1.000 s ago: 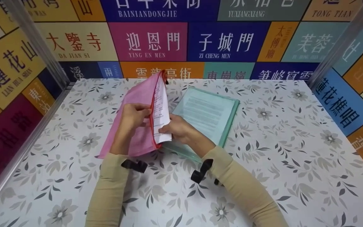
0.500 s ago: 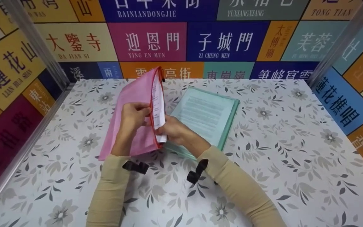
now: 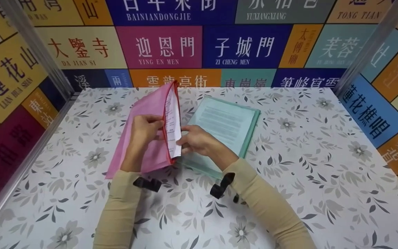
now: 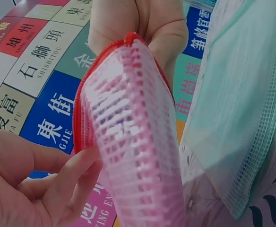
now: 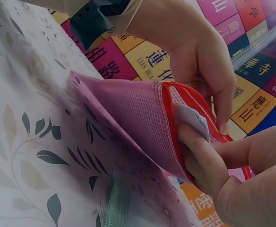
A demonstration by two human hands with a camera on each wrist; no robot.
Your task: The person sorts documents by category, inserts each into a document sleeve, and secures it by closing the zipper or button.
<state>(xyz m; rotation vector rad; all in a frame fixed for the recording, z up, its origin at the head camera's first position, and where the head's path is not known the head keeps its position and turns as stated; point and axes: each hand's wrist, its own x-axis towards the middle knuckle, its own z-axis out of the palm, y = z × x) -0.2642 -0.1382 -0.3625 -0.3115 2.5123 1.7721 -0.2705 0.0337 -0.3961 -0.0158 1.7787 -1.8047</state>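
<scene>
A pink mesh zipper pouch (image 3: pixel 152 100) is propped up on its side, its red-edged mouth gaping to the right. My left hand (image 3: pixel 145 129) pinches the near edge of that mouth between thumb and fingers. White printed sheets (image 3: pixel 174 141) sit mostly inside, a strip of them showing along the opening. Thumb and fingers of my right hand (image 3: pixel 199 140) hold the outer edge of the sheets. In the right wrist view, that hand's fingers reach in past the red zipper (image 5: pixel 168 109), beside the white paper (image 5: pixel 192 120).
A green zipper pouch (image 3: pixel 219 121) with a printed sheet inside lies flat on the flowered tabletop (image 3: pixel 306 166), partly beneath the right hand. Panels with large lettering (image 3: pixel 247 46) wall in the back and both sides. Black straps (image 3: pixel 149 183) circle the wrists.
The sheets have slid left, deeper into the pink pouch. My right hand moved left with them, then shifted slightly back right. My left hand has kept its hold on the zipper edge.
</scene>
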